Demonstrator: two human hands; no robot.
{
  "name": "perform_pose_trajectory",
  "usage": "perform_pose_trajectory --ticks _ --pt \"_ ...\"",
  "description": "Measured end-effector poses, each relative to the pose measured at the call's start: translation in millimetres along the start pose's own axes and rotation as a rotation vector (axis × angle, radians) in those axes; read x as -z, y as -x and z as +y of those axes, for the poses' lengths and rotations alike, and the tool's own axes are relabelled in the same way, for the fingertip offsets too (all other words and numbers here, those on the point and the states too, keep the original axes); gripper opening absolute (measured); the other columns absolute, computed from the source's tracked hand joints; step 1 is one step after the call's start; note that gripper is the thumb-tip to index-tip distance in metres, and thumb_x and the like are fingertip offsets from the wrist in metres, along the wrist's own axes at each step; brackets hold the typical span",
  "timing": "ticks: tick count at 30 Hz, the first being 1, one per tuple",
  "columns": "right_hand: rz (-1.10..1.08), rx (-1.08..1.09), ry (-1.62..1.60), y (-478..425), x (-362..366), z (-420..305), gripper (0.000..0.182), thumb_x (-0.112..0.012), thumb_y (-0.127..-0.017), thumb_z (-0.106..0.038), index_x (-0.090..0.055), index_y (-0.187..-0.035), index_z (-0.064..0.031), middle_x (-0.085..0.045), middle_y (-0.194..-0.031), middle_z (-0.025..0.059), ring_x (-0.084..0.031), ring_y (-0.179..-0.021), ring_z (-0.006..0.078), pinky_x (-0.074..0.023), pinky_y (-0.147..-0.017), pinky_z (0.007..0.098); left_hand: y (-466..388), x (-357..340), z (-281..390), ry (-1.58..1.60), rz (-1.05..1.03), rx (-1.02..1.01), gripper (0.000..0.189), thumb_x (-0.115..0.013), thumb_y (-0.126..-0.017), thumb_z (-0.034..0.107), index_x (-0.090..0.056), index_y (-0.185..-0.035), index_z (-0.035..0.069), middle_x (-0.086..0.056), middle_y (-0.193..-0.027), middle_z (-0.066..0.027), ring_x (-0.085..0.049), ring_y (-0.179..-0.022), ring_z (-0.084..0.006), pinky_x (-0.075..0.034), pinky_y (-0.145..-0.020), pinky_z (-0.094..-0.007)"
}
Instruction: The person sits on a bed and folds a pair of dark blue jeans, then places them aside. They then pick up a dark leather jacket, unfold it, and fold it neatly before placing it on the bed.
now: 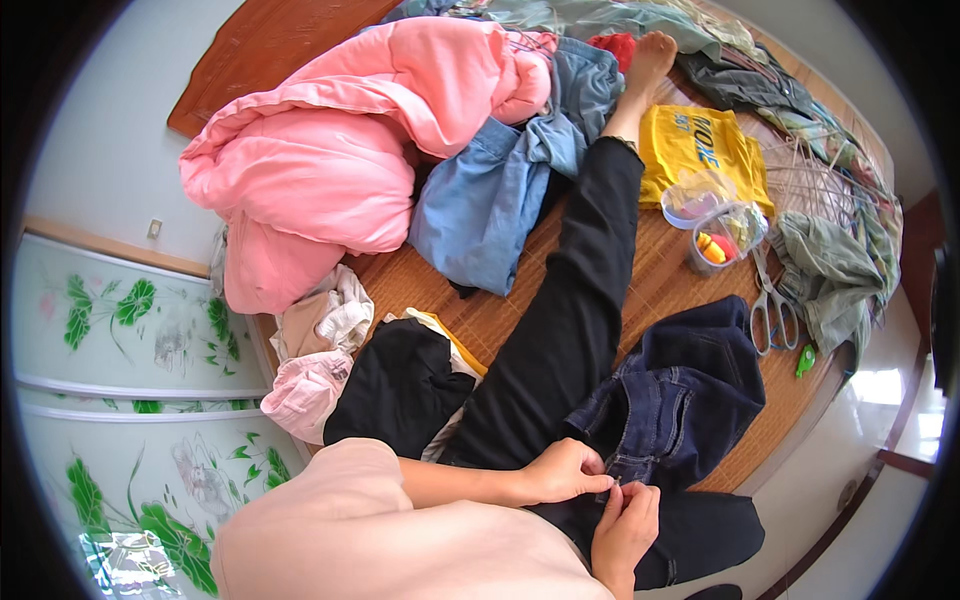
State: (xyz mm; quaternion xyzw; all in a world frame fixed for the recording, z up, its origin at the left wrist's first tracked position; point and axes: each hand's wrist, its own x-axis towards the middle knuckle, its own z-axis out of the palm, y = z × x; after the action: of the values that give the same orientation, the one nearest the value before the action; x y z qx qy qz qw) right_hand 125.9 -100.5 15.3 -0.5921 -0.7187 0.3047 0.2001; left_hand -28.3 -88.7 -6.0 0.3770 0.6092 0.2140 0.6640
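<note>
Dark blue denim jeans (675, 397) lie across my lap, their waistband towards me. My left hand (566, 472) pinches the end of the waistband between thumb and finger. Close beside it, my right hand (626, 517) has its thumb and fingertip at the same small spot. Something tiny, too small to name, shows between the fingertips. A pair of scissors (772, 315) with grey handles rests on the brown mat to the right of the jeans, near a small green object (805, 361).
A pink quilt (322, 165) and light blue denim clothing (480, 210) are heaped ahead. Black folded cloth (397, 382) lies at left. A yellow bag (697, 150), an open clear plastic tub (720, 244) with small colourful items, wire hangers (817, 180) and grey-green clothing (825, 270) lie at right.
</note>
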Motion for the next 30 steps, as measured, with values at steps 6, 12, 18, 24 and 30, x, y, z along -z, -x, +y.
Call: perform_pose_trajectory --ticks 6,12,18,24,30 --pt "0.02 0.019 0.003 -1 -3 10 0.014 -0.065 -0.081 -0.007 -0.052 -0.083 -0.0037 -0.051 -0.078 0.0122 -0.054 -0.069 0.0326 -0.0432 -0.057 0.0402 -6 -8 4 -0.154 0.028 0.018 0.024 -0.069 -0.08 0.017 -0.064 -0.077 -0.006 -0.065 -0.07 -0.0111 -0.059 -0.066 -0.0108 -0.049 -0.061 -0.0275" --pt "0.05 -0.001 0.008 -5 -1 9 0.014 -0.065 -0.081 -0.006 -0.051 -0.083 -0.0031 -0.051 -0.077 0.0122 -0.054 -0.067 0.0306 -0.0437 -0.056 0.0388 -2 -9 8 -0.091 0.012 0.024 0.029 -0.065 -0.085 0.021 -0.061 -0.071 -0.004 -0.057 -0.059 -0.0056 -0.05 -0.058 -0.0079 -0.042 -0.052 -0.0283" --pt "0.06 -0.121 -0.12 -9 6 3 0.011 -0.059 -0.087 -0.008 -0.052 -0.083 -0.0019 -0.05 -0.074 0.0115 -0.05 -0.062 0.0264 -0.0407 -0.055 0.0366 -5 -15 10 -0.162 0.098 -0.161 0.03 -0.068 -0.079 0.026 -0.061 -0.073 -0.003 -0.06 -0.062 -0.0155 -0.06 -0.058 -0.019 -0.046 -0.054 -0.0329" --pt "-0.117 -0.365 -0.621 -13 6 26 0.018 -0.053 -0.096 -0.016 -0.05 -0.085 -0.0022 -0.046 -0.067 -0.0022 -0.037 -0.052 0.0021 -0.0284 -0.045 0.0182 2 -16 13 -0.205 0.221 -0.392 0.02 -0.065 -0.075 0.015 -0.054 -0.07 -0.001 -0.053 -0.064 -0.0101 -0.055 -0.056 -0.0237 -0.044 -0.052 -0.0336" --pt "0.051 -0.422 -0.658 -15 10 17 0.013 -0.05 -0.097 -0.015 -0.047 -0.096 -0.0021 -0.046 -0.074 -0.001 -0.04 -0.056 0.003 -0.0301 -0.047 0.0163 -12 -11 20 -0.21 0.112 -0.656 0.019 -0.065 -0.076 0.014 -0.053 -0.072 0.0 -0.052 -0.069 -0.0104 -0.055 -0.061 -0.026 -0.045 -0.056 -0.0354"
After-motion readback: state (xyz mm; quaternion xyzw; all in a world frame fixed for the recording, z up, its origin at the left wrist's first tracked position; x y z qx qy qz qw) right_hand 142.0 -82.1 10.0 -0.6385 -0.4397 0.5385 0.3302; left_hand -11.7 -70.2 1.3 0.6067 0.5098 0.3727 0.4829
